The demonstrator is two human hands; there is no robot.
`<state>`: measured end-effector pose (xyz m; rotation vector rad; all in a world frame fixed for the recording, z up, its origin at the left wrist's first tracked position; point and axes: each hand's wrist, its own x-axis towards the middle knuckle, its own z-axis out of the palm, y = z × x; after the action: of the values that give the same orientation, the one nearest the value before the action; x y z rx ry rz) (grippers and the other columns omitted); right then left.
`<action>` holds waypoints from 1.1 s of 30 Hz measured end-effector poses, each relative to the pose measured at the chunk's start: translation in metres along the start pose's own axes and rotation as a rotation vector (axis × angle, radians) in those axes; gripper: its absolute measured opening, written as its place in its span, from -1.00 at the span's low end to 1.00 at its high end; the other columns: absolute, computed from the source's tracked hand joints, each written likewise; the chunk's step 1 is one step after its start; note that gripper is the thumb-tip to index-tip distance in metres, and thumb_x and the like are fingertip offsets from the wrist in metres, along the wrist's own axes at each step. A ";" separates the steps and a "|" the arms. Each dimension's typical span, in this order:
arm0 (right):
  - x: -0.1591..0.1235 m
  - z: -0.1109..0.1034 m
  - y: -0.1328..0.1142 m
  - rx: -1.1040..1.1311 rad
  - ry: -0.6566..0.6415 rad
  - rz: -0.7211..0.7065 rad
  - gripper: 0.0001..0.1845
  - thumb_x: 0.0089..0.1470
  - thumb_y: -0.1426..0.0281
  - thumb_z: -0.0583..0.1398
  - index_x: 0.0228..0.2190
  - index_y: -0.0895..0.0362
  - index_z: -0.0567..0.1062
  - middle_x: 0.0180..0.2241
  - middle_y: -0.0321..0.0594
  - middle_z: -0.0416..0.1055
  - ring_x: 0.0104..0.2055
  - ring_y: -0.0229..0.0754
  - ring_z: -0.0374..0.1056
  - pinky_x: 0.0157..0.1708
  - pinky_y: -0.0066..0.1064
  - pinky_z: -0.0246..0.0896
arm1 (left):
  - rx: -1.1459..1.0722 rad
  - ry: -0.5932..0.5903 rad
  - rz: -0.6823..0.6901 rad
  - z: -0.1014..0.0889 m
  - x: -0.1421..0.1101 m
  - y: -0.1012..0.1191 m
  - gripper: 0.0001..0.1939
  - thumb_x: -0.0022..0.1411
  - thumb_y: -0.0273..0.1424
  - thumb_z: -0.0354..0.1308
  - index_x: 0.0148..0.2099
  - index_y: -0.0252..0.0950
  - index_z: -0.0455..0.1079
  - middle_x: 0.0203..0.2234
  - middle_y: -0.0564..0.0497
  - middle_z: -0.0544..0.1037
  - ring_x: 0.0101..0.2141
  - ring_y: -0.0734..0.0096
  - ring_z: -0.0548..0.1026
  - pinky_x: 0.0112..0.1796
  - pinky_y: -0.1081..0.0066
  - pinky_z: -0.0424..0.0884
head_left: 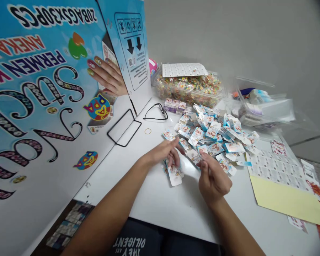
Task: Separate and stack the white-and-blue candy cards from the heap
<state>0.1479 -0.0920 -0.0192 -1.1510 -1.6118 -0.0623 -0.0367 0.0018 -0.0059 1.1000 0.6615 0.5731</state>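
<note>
My left hand point(167, 152) curls its fingers over small printed cartons point(175, 176), one of them with an open white flap pointing toward me. My right hand point(213, 175) is closed in a pinch at the near edge of a heap of flattened or part-open small cartons point(214, 133). What its fingertips hold, if anything, is too small to make out. The cartons are white and blue with a red hand picture. The heap lies on the white table point(160, 202) just beyond both hands.
Behind the heap stands a clear tub point(186, 89) of small wrapped pieces, a printed sheet point(185, 69) on top. Eyeglasses point(157, 113), a black rectangular frame point(124, 128) and a rubber band point(148, 131) lie left. A large printed box point(50, 89) borders the left; sticker sheets point(277, 170) lie right.
</note>
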 end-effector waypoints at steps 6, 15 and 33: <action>0.007 0.008 -0.002 0.122 -0.423 -0.294 -0.60 0.13 0.49 0.23 0.00 -0.04 0.48 -0.19 -0.20 0.61 -0.29 -0.10 0.45 -0.24 -0.13 0.39 | -0.255 -0.041 0.036 0.020 -0.001 -0.015 -0.48 0.12 0.07 0.21 -0.19 -0.32 0.45 -0.34 -0.12 0.56 -0.34 0.34 0.52 -0.37 0.44 0.40; 0.017 -0.006 -0.010 0.004 -0.380 -0.097 -0.24 0.07 0.17 0.20 0.27 0.00 0.15 0.29 0.02 0.05 0.21 0.24 0.16 0.07 0.12 0.17 | -0.093 -0.042 0.064 0.020 -0.002 -0.009 -0.60 -0.23 -0.28 0.48 -0.38 -0.33 0.41 -0.63 0.07 0.46 -0.60 0.44 0.41 -0.54 0.45 0.34; 0.017 0.008 -0.011 0.122 -0.220 -0.080 -0.61 0.14 0.54 0.23 0.00 0.05 0.42 -0.05 -0.03 0.45 -0.10 -0.02 0.35 -0.16 -0.10 0.35 | -0.337 0.053 -0.003 0.033 -0.001 -0.032 -0.48 0.08 0.02 -0.01 -0.49 -0.38 0.41 -0.72 -0.09 0.47 -0.71 0.28 0.43 -0.67 0.37 0.35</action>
<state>0.1361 -0.0826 -0.0041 -1.0270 -1.8296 0.1137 -0.0101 -0.0300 -0.0254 0.7706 0.5869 0.6855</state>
